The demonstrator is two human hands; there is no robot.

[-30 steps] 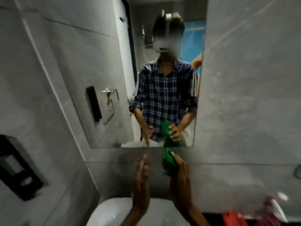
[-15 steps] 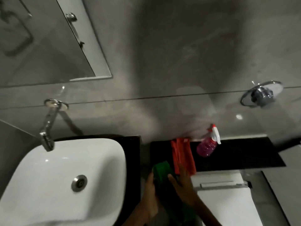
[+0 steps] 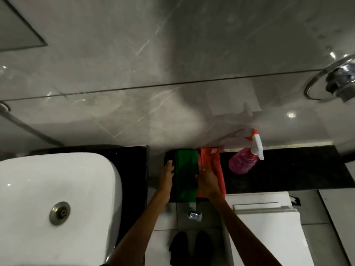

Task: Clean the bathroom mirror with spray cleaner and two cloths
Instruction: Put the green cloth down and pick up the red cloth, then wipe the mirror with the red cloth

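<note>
A folded green cloth [image 3: 187, 169] lies flat on the left end of the black ledge [image 3: 288, 167]. My left hand [image 3: 167, 175] rests beside its left edge with the fingers stretched out. At the cloth's right edge sits my right hand [image 3: 206, 181], fingers spread, partly over a red cloth [image 3: 213, 162] that lies right beside the green one. A pink spray bottle [image 3: 243, 163] with a white trigger lies on the ledge to the right of the red cloth. Only a corner of the mirror [image 3: 15, 33] shows at the top left.
A white basin [image 3: 48, 189] on a black counter fills the lower left. A white toilet cistern [image 3: 265, 227] stands at the lower right below the ledge. A chrome wall fitting [image 3: 338, 81] juts out at the upper right. A small wrapper [image 3: 194, 215] lies on the floor by my shoes [image 3: 190, 246].
My view dropped from the mirror down to the ledge. The green cloth went from my raised hands down onto the ledge beside the red cloth, and now lies flat there.
</note>
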